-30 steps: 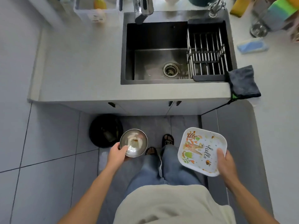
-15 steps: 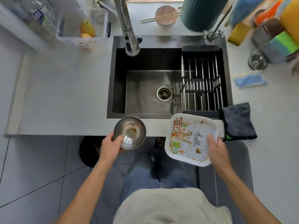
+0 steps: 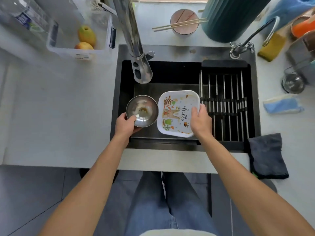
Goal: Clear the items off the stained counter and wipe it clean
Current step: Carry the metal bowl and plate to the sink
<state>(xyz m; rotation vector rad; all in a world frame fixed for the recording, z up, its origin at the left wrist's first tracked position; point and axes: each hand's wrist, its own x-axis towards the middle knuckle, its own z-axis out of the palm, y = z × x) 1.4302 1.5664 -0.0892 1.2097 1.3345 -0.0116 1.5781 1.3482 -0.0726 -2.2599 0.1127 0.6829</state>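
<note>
My left hand (image 3: 125,124) grips the near rim of a small steel bowl (image 3: 142,110) with some residue inside, held over the dark sink (image 3: 124,92). My right hand (image 3: 201,120) holds the right edge of a white square plate (image 3: 177,113) printed with a rabbit and the word "hello", thumb on top. Bowl and plate sit side by side inside the sink basin, below the tap (image 3: 136,53). The pale counter (image 3: 59,108) stretches to the left of the sink.
A drying rack (image 3: 225,106) fills the sink's right part. A dark cloth (image 3: 265,155) hangs over the counter edge at right, a blue cloth (image 3: 283,104) lies behind it. A clear box with fruit (image 3: 81,40), a cup with chopsticks (image 3: 185,23) and a green jug (image 3: 233,17) stand at the back.
I have stepped up to the sink. Both hands carried the bowl and the plate forward from over the floor, past the counter edge, into the sink basin.
</note>
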